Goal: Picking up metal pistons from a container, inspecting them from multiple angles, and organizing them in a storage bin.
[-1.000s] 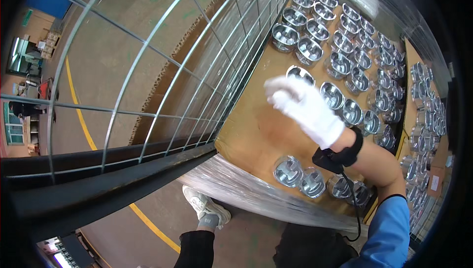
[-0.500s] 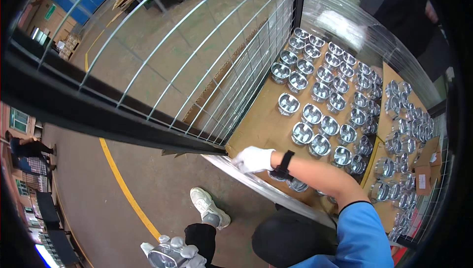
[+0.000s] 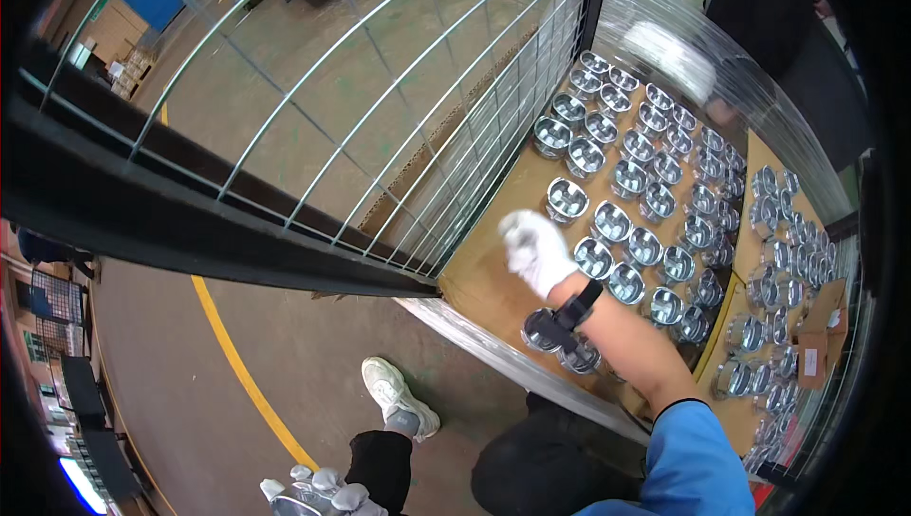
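Note:
At the lower edge my left hand [image 3: 327,489], in a pale glove, has its fingers wrapped round a shiny metal piston [image 3: 296,507], which the frame partly cuts off. My right hand [image 3: 533,248], white-gloved with a black strap at the wrist, hovers over a bare part of the brown cardboard sheet [image 3: 484,255]. Its fingers are smeared by motion, and whether they hold anything I cannot tell. Just right of it stand rows of silver pistons [image 3: 612,222], crowns up or tilted. Two more pistons [image 3: 541,329] sit under my right wrist, partly hidden by the strap.
A wire mesh cage panel [image 3: 380,136] with a black frame [image 3: 237,255] rises on the left. Plastic wrap [image 3: 474,340] covers the near edge. A cardboard box [image 3: 821,336] stands among pistons on the right. Another person in dark clothes [image 3: 773,32] is beyond the cage.
My right hand has moved from the wrapped near corner up and right, over the cardboard. My left hand with the piston has sunk slightly toward the lower edge.

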The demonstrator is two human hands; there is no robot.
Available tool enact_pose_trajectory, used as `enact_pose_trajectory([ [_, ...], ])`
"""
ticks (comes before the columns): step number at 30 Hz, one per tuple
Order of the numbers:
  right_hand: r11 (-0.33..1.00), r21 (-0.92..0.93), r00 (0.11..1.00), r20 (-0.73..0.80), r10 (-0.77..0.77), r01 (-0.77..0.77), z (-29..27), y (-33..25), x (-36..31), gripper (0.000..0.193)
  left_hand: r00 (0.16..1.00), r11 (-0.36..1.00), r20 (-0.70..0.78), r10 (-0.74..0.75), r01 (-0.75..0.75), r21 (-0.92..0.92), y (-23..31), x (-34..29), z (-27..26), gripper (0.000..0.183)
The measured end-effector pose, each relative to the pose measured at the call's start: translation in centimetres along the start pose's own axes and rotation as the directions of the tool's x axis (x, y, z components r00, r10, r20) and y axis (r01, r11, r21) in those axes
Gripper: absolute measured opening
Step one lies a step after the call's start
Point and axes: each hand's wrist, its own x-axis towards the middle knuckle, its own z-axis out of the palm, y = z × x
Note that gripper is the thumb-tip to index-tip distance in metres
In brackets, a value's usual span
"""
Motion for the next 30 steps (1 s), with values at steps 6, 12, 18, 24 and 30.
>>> enact_pose_trajectory([
  [6,0.889,-0.457,0.999,0.010,-0.040,0.040,-0.9,-3.1,0.5,0.023,0.999,0.999,0.030,-0.033,0.033,0.006,-0.4,0.8,-0.9,0.034],
  [12,-0.194,-0.855,0.769,0.518,-0.375,0.481,-3.0,-1.5,1.3,0.037,0.996,0.996,0.030,0.089,-0.090,0.014,-0.9,2.4,-2.1,0.037],
  [18,0.226,-0.798,0.432,0.512,0.743,0.559,-0.5,1.3,-1.2,0.024,0.983,0.924,-0.045,0.177,-0.151,0.352,0.2,2.6,-5.1,0.043],
  [24,-0.644,-0.302,0.413,0.910,0.023,0.703,-2.5,4.3,-0.7,0.030,0.996,0.982,0.048,0.071,-0.079,0.174,0.0,3.7,-5.1,0.047],
  [30,0.250,-0.697,0.723,0.690,-0.021,0.672,-3.4,-1.0,0.0,0.026,0.968,0.998,0.251,-0.027,0.013,0.059,-0.4,3.9,-4.0,0.040],
])
